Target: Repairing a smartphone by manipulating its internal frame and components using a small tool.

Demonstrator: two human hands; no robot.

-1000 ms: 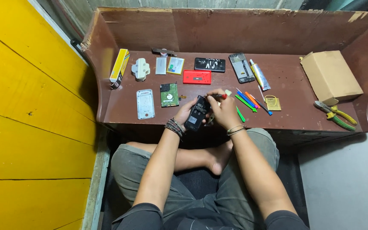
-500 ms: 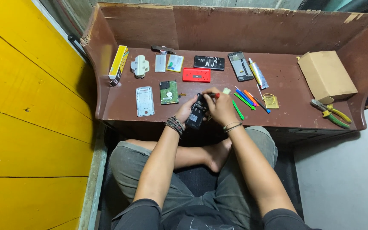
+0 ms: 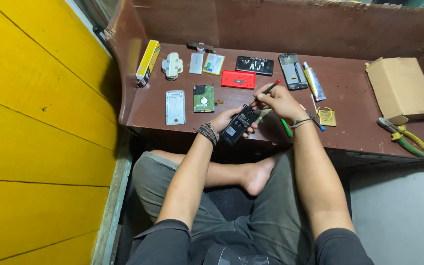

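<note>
Both hands busy — left hand (image 3: 227, 119) gripping black phone (image 3: 239, 125); right hand (image 3: 279, 101) pinching red-tipped screwdriver (image 3: 270, 89), tip on phone's 12 o'clock end — green circuit board (image 3: 203, 98) at 10 o'clock.

- My left hand (image 3: 227, 119) sits low at the front, palm up, fingers curled closed in a cradling grip — a beaded band around that wrist.
- My right hand (image 3: 279, 100) is just beside it and slightly higher, fingertips pinched together, a thin bracelet on the wrist.
- Both forearms run forward from my body, bare, converging toward the middle.
- I'm seated cross-legged — one bare foot tucked under the arms.
</note>
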